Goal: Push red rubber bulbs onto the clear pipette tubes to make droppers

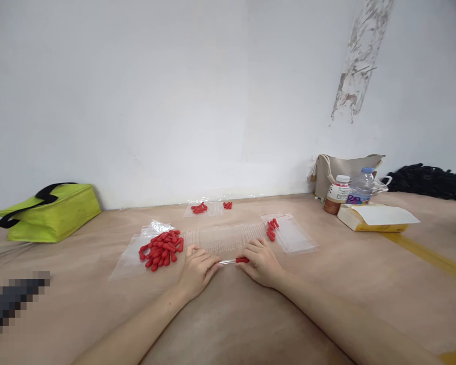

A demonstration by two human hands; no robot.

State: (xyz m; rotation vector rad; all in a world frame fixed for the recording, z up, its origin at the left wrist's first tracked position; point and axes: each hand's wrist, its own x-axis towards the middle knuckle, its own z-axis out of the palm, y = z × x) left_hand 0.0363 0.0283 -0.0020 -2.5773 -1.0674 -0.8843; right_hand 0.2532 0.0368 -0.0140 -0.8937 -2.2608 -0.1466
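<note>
Between my hands lies a thin clear dropper tube (228, 261), roughly level, with a red rubber bulb (242, 260) at its right end. My left hand (199, 268) pinches the tube's left end, and my right hand (260, 262) has its fingers closed on the bulb. Just beyond them a row of clear tubes (224, 237) is laid side by side. Left of my left hand, a pile of red rubber bulbs (161, 250) rests on clear plastic bags (127, 258). A few red bulbs (272, 230) sit beyond my right hand, beside a stack of clear bags (294, 235).
Against the wall are more red bulbs (199, 208) and tubes in a clear bag. A lime-green bag (55, 213) stands at left. On the right are a brown drink bottle (336, 195), a clear bottle (361, 187), a tissue pack (378, 218), a grey bag (349, 167) and a black heap (427, 181).
</note>
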